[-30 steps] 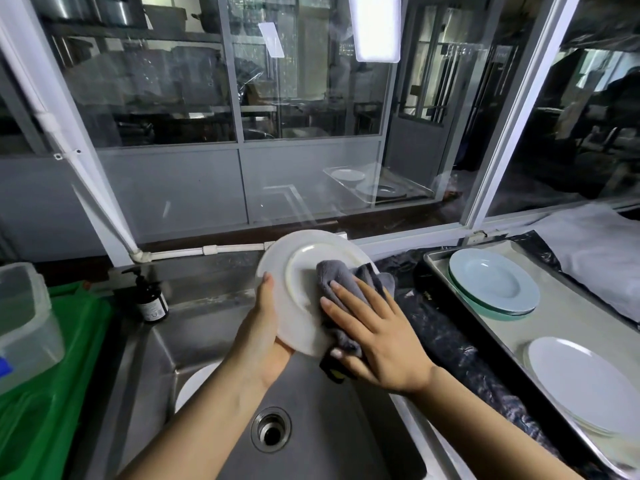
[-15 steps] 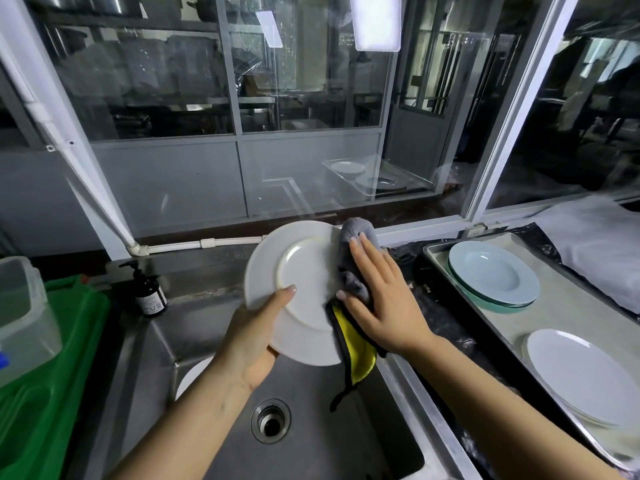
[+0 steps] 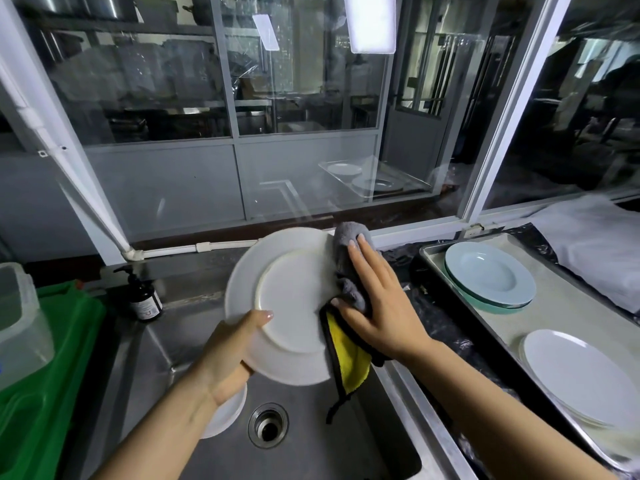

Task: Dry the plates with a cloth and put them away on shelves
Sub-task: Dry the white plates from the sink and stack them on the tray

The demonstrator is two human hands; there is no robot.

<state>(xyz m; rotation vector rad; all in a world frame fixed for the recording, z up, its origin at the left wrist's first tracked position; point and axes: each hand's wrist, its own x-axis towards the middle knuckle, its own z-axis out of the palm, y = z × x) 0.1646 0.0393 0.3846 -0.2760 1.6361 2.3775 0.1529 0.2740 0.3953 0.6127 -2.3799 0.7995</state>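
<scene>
The white dinner plate [image 3: 294, 317] is held tilted above the stainless sink basin [image 3: 166, 355], underside toward the camera. The left hand [image 3: 228, 358] grips its lower left rim, thumb curled over the near face. The right hand [image 3: 377, 299], fingers straight, presses a grey-and-yellow microfibre cloth [image 3: 348, 362] against the right rim.

Handling, as a judgement: the plate is rigid, probably ceramic, moderately heavy, breakable, and slippery when wet. Hold it at the rim with the thumb opposing the fingers. The cloth is soft and drapes freely.

Another white plate [image 3: 225, 414] lies in the basin near the drain [image 3: 267, 425]. On the right, a metal tray [image 3: 554, 306] carries pale blue plates [image 3: 490, 277] and white plates [image 3: 575, 375]. A pump bottle [image 3: 143, 296] stands at the sink's rear edge. A glazed partition [image 3: 225, 98] faces the sink. No shelves are visible.
</scene>
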